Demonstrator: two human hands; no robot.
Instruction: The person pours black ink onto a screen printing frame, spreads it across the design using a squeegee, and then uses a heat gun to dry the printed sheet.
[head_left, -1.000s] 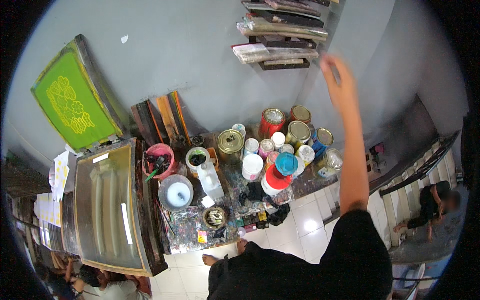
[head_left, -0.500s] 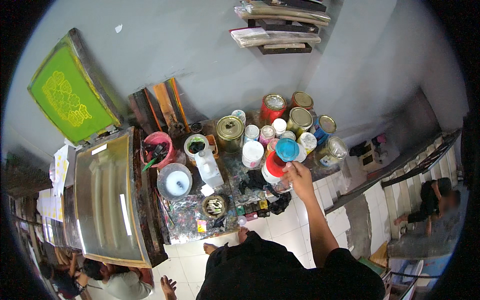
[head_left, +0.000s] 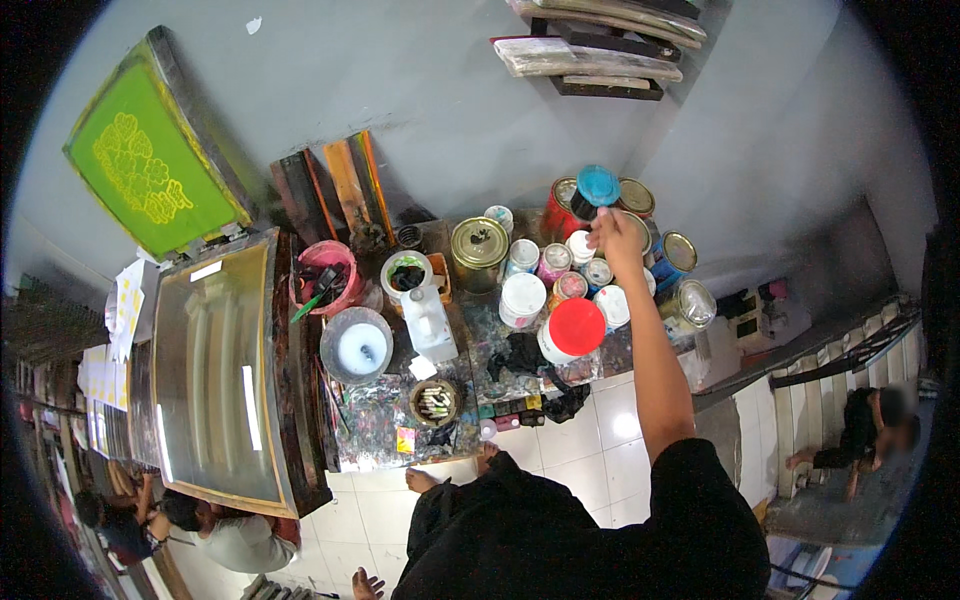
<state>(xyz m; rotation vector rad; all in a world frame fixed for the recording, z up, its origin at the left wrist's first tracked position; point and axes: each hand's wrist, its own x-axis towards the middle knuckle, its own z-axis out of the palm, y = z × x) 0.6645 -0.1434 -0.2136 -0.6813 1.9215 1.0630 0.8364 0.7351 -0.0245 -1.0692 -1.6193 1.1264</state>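
Out over the back of the table, my right hand [head_left: 617, 238] closes its fingers at the lower side of a dark jar with a blue lid [head_left: 598, 186]. The jar overlaps the top of a red can [head_left: 560, 207]; whether it rests there is hard to tell. Closer to me stands a white tub with a red lid [head_left: 577, 326], under my reaching forearm's left side. Small white-lidded jars [head_left: 523, 295] crowd around it. Low at the bottom edge, my left hand [head_left: 367, 584] hangs with its fingers apart, holding nothing.
Left of the jars are a large gold-lidded can [head_left: 479, 246], a white jug [head_left: 430, 325], a grey bowl [head_left: 357, 345] and a pink bucket [head_left: 327, 277]. A framed screen [head_left: 215, 380] stands further left. A silver-topped can [head_left: 690, 305] is at the right. People sit lower left and far right.
My right hand has moved away from me, toward the wall. The blue-lidded jar has gone with it from over the red-lidded tub to the red can, uncovering the red lid.
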